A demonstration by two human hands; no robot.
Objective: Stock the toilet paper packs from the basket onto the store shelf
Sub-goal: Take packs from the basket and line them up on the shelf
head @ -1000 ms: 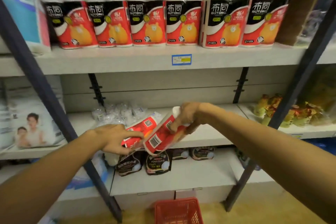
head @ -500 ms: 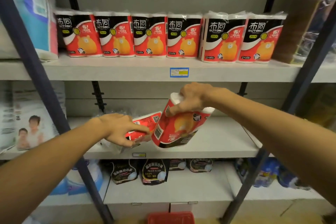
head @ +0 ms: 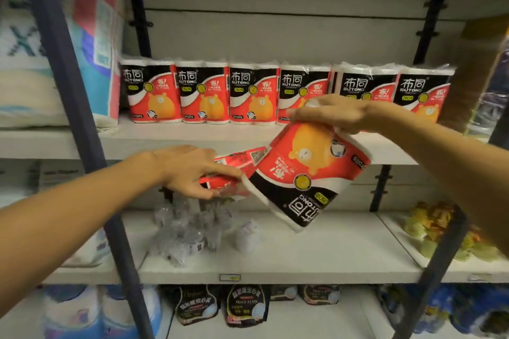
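My right hand (head: 334, 114) grips the end of a red, black and white toilet paper pack (head: 305, 173), which hangs upside down and tilted in front of the upper shelf (head: 192, 136). My left hand (head: 190, 170) holds a second pack (head: 234, 170) by its side, lying roughly flat just left of the first. A row of several matching packs (head: 203, 92) stands upright along the upper shelf. The basket is out of view.
A large blue and pink wrapped bundle (head: 91, 44) fills the upper shelf's left end. Dark metal uprights (head: 80, 107) frame the bay. Small clear-wrapped items (head: 192, 231) sit on the middle shelf, yellow-green goods (head: 435, 231) at its right, and dark pouches (head: 245, 305) below.
Both hands have risen with their packs from the middle shelf's level to the upper shelf's front edge. The view has tilted upward and the red basket has dropped out of sight.
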